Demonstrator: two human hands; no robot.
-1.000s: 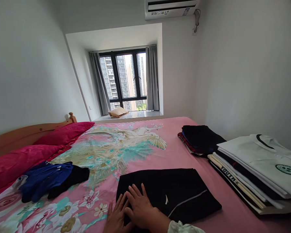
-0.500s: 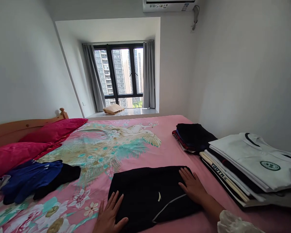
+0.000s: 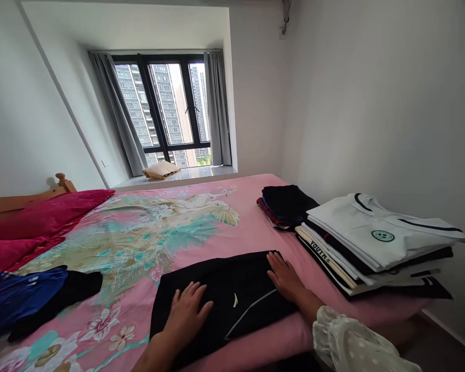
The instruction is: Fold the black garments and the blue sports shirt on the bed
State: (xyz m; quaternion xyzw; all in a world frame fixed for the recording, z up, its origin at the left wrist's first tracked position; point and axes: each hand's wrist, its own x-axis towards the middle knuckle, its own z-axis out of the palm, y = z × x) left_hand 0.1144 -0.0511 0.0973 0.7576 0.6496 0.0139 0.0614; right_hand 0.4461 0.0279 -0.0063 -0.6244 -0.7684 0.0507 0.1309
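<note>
A folded black garment [image 3: 225,297] with a small white logo and a grey stripe lies on the pink flowered bedspread [image 3: 147,237] near the bed's front edge. My left hand [image 3: 186,312] rests flat on its left part, fingers spread. At the garment's right edge my right hand [image 3: 285,279] also presses flat, fingers stretched out. Neither hand holds anything.
A stack of folded shirts [image 3: 372,243], white one on top, sits at the right of the bed, with a smaller dark pile [image 3: 284,205] behind it. Blue and black clothes [image 3: 31,299] lie loose at the left. Red pillows [image 3: 42,217] line the wooden headboard. A window is beyond.
My right hand slid from beside the left to the garment's right edge. My left hand moved from the garment's left edge onto its surface. The view shifted right and closer to the bed.
</note>
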